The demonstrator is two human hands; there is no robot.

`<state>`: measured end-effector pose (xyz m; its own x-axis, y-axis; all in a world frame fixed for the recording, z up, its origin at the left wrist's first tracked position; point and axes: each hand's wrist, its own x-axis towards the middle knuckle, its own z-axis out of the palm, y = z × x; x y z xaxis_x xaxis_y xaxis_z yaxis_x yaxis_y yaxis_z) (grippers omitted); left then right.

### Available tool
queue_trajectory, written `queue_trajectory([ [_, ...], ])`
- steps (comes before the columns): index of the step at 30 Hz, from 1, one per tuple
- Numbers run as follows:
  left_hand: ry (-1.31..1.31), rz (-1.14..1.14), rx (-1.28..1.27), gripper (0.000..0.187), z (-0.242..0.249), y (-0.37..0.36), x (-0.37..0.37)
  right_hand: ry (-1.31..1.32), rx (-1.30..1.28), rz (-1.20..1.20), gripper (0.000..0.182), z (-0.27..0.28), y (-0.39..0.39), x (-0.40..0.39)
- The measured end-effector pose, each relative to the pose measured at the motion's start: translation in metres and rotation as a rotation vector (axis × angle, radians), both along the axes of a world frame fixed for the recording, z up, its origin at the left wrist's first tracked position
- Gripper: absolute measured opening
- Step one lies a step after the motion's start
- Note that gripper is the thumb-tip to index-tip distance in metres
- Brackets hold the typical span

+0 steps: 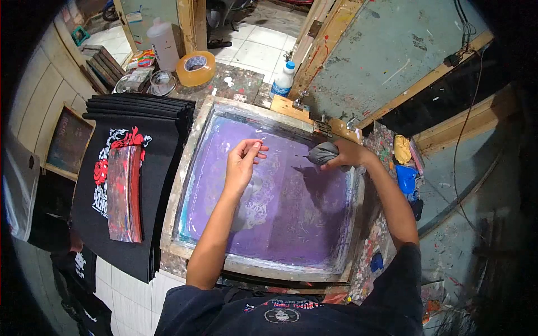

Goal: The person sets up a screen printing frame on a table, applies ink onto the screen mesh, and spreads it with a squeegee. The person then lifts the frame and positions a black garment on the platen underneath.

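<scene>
A screen printing frame [185, 168] with purple mesh [224, 134] lies on the bench in front of me, a pale design faintly visible in its middle. My right hand [348, 154] grips a crumpled grey cloth [323, 152] above the right upper part of the mesh, where a dark shadow falls. Over the upper middle of the mesh hovers my left hand [244, 159], its fingers loosely curled and partly apart, with nothing visible in them. Metal hinge clamps [323, 127] on wooden blocks sit at the frame's far edge.
Left of the frame, black printed fabric pieces [157, 168] are stacked, a paint-stained wooden block [124, 196] on top. Behind stand clear tape [195, 68], a large translucent bottle [163, 45] and a blue-capped bottle [283, 79]. Yellow cloth [402, 149] and a blue item [406, 178] lie right.
</scene>
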<state>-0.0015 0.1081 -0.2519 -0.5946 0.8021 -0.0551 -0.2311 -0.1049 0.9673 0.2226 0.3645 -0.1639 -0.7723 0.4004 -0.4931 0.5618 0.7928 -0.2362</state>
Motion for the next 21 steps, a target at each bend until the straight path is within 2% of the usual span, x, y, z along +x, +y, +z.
queue_trajectory([
  [4, -0.005, 0.006, 0.01, 0.027, -0.002, 0.0, -0.002, 0.114, -0.055, 0.017, 0.067, -0.007, 0.002, 0.002],
  [7, -0.007, 0.017, 0.017, 0.027, -0.003, 0.0, -0.003, 0.147, -0.15, -0.012, 0.075, -0.005, -0.001, -0.002],
  [10, -0.006, 0.024, 0.02, 0.028, -0.003, 0.0, -0.003, 0.149, -0.155, -0.007, 0.062, -0.005, -0.006, -0.005],
  [13, 0.01, 0.023, 0.022, 0.028, -0.002, -0.001, -0.005, 0.304, -0.283, -0.011, 0.051, 0.001, -0.017, -0.007],
  [16, 0.003, 0.024, 0.035, 0.028, -0.004, -0.001, -0.005, 0.253, -0.209, 0.003, 0.042, -0.008, -0.012, -0.008],
  [19, -0.005, 0.03, 0.029, 0.028, -0.003, -0.001, -0.005, 0.229, -0.234, -0.046, 0.04, 0.01, -0.026, -0.013],
  [21, -0.004, 0.03, 0.023, 0.028, -0.002, -0.001, -0.005, 0.276, -0.179, -0.012, 0.039, -0.003, -0.018, -0.009],
])
